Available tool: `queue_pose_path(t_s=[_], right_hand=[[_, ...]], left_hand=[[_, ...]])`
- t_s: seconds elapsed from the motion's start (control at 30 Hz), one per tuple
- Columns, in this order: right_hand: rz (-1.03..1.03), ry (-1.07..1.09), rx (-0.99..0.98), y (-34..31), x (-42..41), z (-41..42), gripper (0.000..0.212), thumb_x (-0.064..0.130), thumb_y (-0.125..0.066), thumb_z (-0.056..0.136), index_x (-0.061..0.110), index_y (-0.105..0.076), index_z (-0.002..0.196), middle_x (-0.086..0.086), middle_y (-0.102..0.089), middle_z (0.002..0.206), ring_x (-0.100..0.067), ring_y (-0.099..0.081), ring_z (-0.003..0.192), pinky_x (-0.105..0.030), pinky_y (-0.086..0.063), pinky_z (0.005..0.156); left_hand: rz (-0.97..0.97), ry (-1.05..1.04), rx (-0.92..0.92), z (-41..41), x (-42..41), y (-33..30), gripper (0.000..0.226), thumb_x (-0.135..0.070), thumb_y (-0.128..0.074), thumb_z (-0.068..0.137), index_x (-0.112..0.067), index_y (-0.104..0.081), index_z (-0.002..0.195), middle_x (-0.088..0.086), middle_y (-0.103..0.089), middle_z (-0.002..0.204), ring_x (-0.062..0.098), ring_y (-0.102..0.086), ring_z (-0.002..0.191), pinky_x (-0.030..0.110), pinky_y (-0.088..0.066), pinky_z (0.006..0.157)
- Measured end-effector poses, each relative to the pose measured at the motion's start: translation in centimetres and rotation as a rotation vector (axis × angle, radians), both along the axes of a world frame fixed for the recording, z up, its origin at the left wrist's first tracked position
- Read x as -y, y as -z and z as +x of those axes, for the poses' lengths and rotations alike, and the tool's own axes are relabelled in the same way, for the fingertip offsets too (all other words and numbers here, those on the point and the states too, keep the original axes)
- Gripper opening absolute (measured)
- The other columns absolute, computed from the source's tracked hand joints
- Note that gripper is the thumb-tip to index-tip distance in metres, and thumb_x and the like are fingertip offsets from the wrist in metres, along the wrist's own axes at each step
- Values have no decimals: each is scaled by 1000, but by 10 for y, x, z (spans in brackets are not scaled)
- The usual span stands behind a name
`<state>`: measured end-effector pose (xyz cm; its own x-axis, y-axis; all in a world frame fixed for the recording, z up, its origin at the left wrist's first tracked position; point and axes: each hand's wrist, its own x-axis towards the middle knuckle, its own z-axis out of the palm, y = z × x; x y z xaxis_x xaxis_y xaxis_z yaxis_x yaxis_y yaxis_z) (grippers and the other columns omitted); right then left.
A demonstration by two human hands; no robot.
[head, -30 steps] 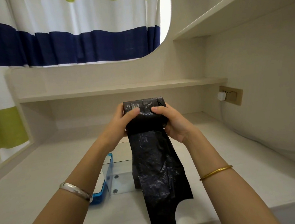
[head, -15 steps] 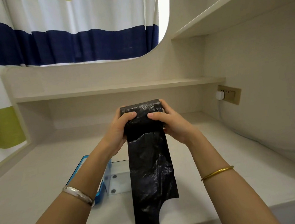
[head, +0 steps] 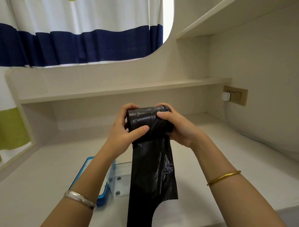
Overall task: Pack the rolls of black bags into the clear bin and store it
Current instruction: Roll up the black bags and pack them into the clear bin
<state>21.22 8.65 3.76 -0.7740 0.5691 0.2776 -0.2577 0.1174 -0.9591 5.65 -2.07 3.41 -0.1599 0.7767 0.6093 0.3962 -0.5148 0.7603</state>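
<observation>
Above the clear bin (head: pixel 121 180), both hands raised, fingers (head: pixel 139 130) wrapping bag roll (head: pixel 148 120)

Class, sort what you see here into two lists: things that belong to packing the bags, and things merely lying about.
Belong to the job:
roll of black bags, held by left hand and right hand
clear bin
blue lid beside it

Merely about:
striped curtain
wall socket
white plug
shelf

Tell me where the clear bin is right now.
The clear bin sits on the desk, low and left of centre, behind the hanging black bag, beside the blue lid.
</observation>
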Motion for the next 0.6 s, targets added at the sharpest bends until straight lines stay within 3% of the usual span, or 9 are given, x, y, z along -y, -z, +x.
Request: queue_pose_path(t_s=[0.1,0.2,0.33,0.47,0.53,0.6], right_hand=[[-21,-36,-7,-1,1,0,42,35,-67,70,28,-52,109,-8,-59,113,-27,-58,104,-52,-47,93],[-57,-70,-23,0,3,0,47,38,-69,64,27,-53,107,-8,-58,109,-26,-57,100,-45,-49,83],[-65,-69,-21,1,3,-1,39,31,-64,74,24,-51,109,-9,-57,109,-26,-57,99,-39,-49,78],[-30,4,-32,0,3,-2,32,31,-61,76,26,-52,106,-6,-59,108,-24,-59,98,-37,-51,75],[-8,36,-49,2,4,-3,29,31,-62,76,29,-54,103,-4,-61,104,-23,-60,95,-35,-51,72],[9,67,-70,4,5,-5,27,30,-63,75,31,-55,101,-1,-62,98,-19,-62,89,-31,-51,67]], left_hand=[[54,-55,-122,-2,2,1,53,-39,-71,62,-46,-43,107,-9,-53,109,17,-60,97,31,-58,75],[151,-115,-286,-6,1,3,58,-37,-73,65,-51,-39,110,-7,-52,112,17,-58,100,34,-56,82],[199,-157,-384,-8,0,10,62,-38,-72,66,-50,-36,115,-7,-48,118,11,-54,104,33,-56,82],[28,-107,-148,1,-1,7,61,-44,-69,62,-47,-37,113,-15,-51,113,12,-58,102,29,-55,80],[-127,-48,56,4,-4,3,63,-47,-66,60,-38,-41,117,-3,-53,116,16,-59,101,26,-56,74],[-319,1,241,5,-7,-1,69,-48,-64,63,-23,-44,123,8,-55,122,23,-59,105,35,-57,77]])
